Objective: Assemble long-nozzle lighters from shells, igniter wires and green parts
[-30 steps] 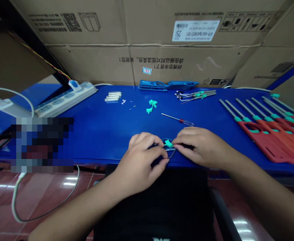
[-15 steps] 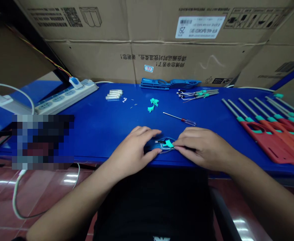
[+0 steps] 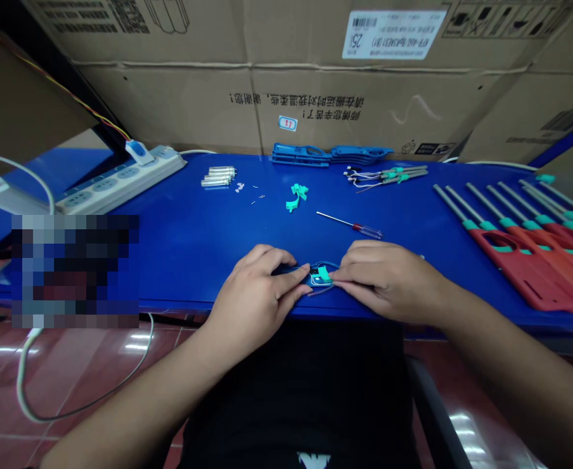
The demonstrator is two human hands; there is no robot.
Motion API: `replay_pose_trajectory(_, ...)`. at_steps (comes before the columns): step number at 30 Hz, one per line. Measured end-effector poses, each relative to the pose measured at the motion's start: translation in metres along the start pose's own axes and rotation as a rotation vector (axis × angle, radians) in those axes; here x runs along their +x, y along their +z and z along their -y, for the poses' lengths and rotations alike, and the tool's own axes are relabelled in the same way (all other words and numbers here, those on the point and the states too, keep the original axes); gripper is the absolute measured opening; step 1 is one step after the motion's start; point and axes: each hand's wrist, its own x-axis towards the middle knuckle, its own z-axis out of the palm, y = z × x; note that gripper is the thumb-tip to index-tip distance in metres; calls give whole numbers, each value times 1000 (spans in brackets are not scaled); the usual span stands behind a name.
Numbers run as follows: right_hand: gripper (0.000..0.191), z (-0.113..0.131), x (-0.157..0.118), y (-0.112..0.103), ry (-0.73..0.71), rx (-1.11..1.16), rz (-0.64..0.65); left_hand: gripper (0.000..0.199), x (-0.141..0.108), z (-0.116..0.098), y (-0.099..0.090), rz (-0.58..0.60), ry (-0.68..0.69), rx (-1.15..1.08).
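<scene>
Both my hands are close together at the table's front edge. My left hand (image 3: 257, 283) and my right hand (image 3: 384, 280) pinch a small blue plastic part (image 3: 317, 279) with thin wires and a teal piece (image 3: 323, 273) on it. My fingers hide much of it. Beyond my hands lie a small screwdriver (image 3: 349, 225) with a clear and red handle, a few teal plastic pieces (image 3: 296, 197), and several short metal cylinders (image 3: 217, 177). Wired parts with teal fittings (image 3: 387, 176) and a stack of blue plastic shells (image 3: 330, 155) lie further back.
Several red lighter-like handles with metal rods (image 3: 521, 260) fill the right of the blue table (image 3: 183, 251). A white power strip (image 3: 120, 177) with cables sits back left. Cardboard boxes (image 3: 316, 85) stand behind the table, and a pixelated patch covers the left edge.
My left fingers have closed in on the blue part, and the part sits tighter between my hands. The whole view has shifted slightly, with the table higher in the picture.
</scene>
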Motion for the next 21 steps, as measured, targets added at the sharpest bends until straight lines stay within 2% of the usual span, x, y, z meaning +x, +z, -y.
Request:
replay_pose_trajectory(7, 25, -6, 2, -8, -41, 76, 96, 30, 0, 3, 1, -17, 24, -68)
replay_pose_trajectory(14, 27, -7, 5, -7, -158, 22, 90, 29, 1, 5, 0, -5, 18, -114)
replay_pose_trajectory(18, 26, -9, 5, -5, -96, 149, 55, 30, 0, 4, -1, 10, -3, -108)
replay_pose_trajectory(21, 23, -8, 5, -4, -32, 161, 57, 30, -1, 3, -2, 12, -14, -69)
